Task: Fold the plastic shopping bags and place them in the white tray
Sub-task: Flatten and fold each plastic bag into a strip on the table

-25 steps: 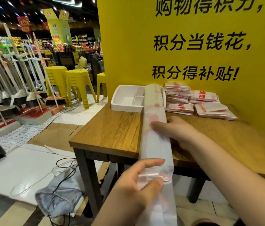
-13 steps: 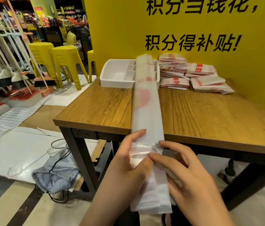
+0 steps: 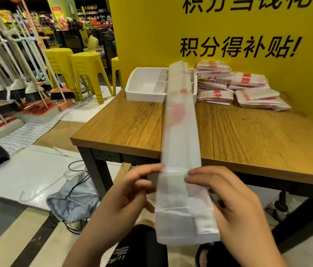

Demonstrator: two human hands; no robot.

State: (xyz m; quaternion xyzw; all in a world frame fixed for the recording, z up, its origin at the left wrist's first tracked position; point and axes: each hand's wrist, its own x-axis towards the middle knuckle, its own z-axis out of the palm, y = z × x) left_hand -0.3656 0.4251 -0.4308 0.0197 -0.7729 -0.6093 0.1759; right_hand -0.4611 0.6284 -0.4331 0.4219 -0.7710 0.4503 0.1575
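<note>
Working on one bag [image 3: 180,132], already flattened into a long narrow strip. Runs from the white tray [image 3: 144,93], with its far end lying over the rim, straight down the table [image 3: 248,141] and off the near edge, leaving the loose tail hanging in front of the lap. Held there from both sides just below the table edge. On the left hand [image 3: 125,205], forefinger stretched to the strip's left edge with the thumb tucked below it, seemingly a pinch, though blurred. On the right hand [image 3: 234,209], forefinger and thumb closed on the right edge, the other fingers curled behind the plastic. A second ago, pressed flat against the tabletop by the right hand while only the left held the tail; since then, brought that right hand off the wood and down opposite the left. Shows a crosswise crease between the two sets of fingertips. Probably means smoothing is over and end-over-end folding is starting, tail first, up toward the tray. Not in the tray yet; finished packets [image 3: 215,81] stacked just beside it against the yellow wall [image 3: 151,45]. Worth keeping both edges level, since thin film likely skews easily.
</note>
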